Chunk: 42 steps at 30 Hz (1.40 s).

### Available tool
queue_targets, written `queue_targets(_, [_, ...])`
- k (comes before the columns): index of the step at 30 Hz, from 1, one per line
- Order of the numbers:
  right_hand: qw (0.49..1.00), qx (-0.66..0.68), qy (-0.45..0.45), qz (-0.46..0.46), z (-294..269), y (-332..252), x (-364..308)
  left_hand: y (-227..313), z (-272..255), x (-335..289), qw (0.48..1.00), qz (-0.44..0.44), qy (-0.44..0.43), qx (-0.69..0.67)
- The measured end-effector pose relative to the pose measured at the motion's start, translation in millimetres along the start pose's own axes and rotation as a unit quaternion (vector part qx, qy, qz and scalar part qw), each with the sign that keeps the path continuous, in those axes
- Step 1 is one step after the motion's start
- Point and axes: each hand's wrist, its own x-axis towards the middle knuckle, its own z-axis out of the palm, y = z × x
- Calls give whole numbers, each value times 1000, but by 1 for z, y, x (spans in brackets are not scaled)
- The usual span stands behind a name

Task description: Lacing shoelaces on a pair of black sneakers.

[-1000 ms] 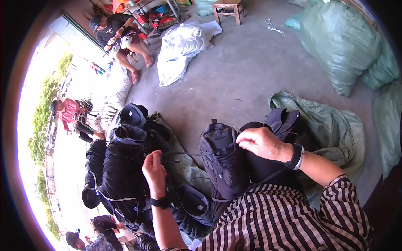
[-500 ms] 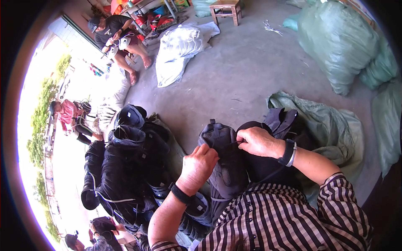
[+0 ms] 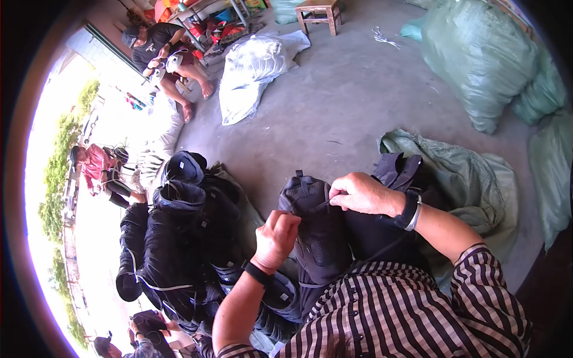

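Note:
A dark grey shoe upper [image 3: 317, 235] with a pull loop at its top lies across my lap, its mesh panels facing up. My left hand [image 3: 276, 240] is closed beside its left edge, fingers pinched on a thin dark shoelace, of which little shows. On the other side my right hand [image 3: 365, 194] pinches the dark lace between thumb and fingers, just right of the shoe's opening. The lace's path across the dark upper is hard to make out. Under my right wrist is a dark cloth-like surface [image 3: 382, 235] over my leg.
To my left is a heap of black shoe uppers [image 3: 179, 244] tied with white cord. More dark uppers [image 3: 399, 170] lie on a green sack [image 3: 477, 179] at right. Stuffed green sacks [image 3: 477, 59], a white sack [image 3: 253, 68], a wooden stool [image 3: 318, 13] and seated people [image 3: 161, 56] are around.
My hands have moved slightly to the left, the right one also a little upward. They remain pinched, and the shoe upper has shifted slightly left with them.

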Motion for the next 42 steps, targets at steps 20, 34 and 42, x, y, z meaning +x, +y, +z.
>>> queue_targets(20, [997,37,-48,50,-18,8,-6,17,6,-23,973,-174,141,-64])
queue_targets(34, [998,-53,-17,-22,4,0,-1,10,-18,10,993,58,-63,77])
queue_targets(42, [998,-41,-44,-35,-1,8,-3,14,-35,19,989,58,-118,70])
